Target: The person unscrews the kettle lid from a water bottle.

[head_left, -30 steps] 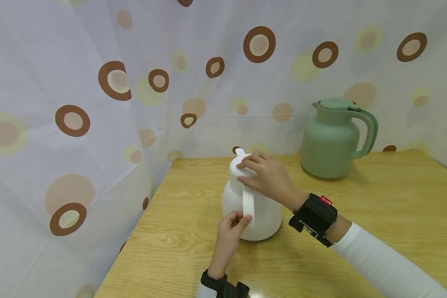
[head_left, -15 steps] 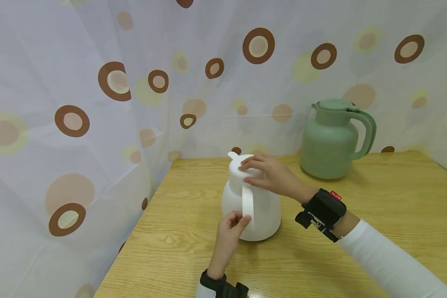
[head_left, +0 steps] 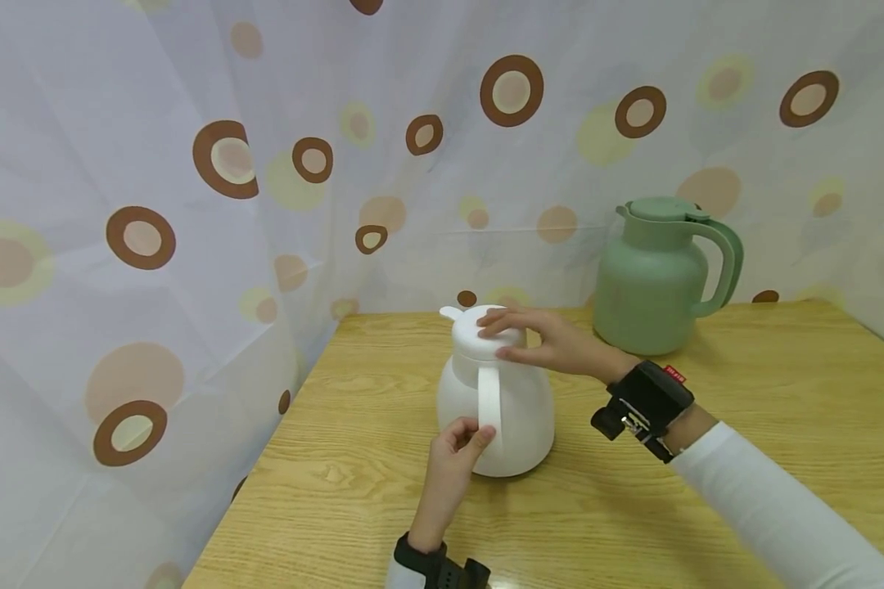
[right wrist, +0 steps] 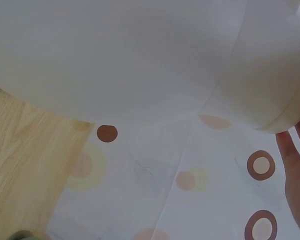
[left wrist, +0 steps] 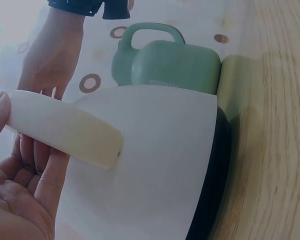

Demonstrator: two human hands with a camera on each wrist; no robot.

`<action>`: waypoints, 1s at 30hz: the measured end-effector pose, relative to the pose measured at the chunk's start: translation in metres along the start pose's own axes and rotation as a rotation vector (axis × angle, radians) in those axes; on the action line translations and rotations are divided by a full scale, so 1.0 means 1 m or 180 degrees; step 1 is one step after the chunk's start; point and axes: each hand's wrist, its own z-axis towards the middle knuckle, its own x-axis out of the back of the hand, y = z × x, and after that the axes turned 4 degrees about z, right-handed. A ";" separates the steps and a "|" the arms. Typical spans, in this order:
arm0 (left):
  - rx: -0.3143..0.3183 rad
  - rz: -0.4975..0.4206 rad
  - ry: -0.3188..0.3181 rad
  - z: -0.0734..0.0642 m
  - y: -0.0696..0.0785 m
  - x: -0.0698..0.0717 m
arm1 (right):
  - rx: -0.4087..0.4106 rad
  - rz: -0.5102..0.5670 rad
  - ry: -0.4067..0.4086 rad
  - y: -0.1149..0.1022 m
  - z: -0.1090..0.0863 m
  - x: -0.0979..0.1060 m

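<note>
A white thermos jug (head_left: 523, 425) stands upright on the wooden table, its dark base edge showing in the left wrist view. My left hand (head_left: 453, 462) pinches the lower part of the jug's handle (head_left: 489, 401) between thumb and fingers. Up top, my right hand (head_left: 552, 339) grips the rounded white lid (head_left: 470, 334), thumb at the near side and fingers over its top. A small tab (head_left: 451, 313) on the lid points to the left. In the right wrist view the jug body (right wrist: 115, 60) fills the upper part, and fingers (right wrist: 292, 155) touch the lid's rim.
A green thermos jug (head_left: 651, 282) with its handle to the right stands behind and to the right, close to the patterned curtain (head_left: 412, 82). The curtain runs along the back and left sides of the wooden table (head_left: 339, 442).
The lid's tab has swung left, from pointing away to pointing sideways, as my right hand turned with the lid. My right wrist has shifted rightward. The left hand stays on the handle.
</note>
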 end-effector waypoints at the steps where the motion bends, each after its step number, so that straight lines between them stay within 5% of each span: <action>1: 0.0000 -0.0004 0.0000 0.000 0.000 0.000 | -0.0026 -0.0093 0.0039 -0.002 0.001 -0.001; 9: -0.0019 -0.0044 -0.0029 0.000 -0.001 0.000 | -0.0232 -0.1794 0.0315 -0.027 0.012 -0.017; 14: -0.0047 -0.0064 -0.0013 0.001 -0.001 0.000 | -0.0268 -0.2240 0.0398 -0.035 0.019 -0.027; 21: -0.0057 -0.0055 0.0000 0.000 0.000 0.000 | -0.0055 -0.2488 0.0536 -0.030 0.019 -0.033; 30: -0.0097 -0.0051 0.0017 0.000 0.002 0.000 | 0.0011 -0.2014 0.0578 -0.022 0.013 -0.029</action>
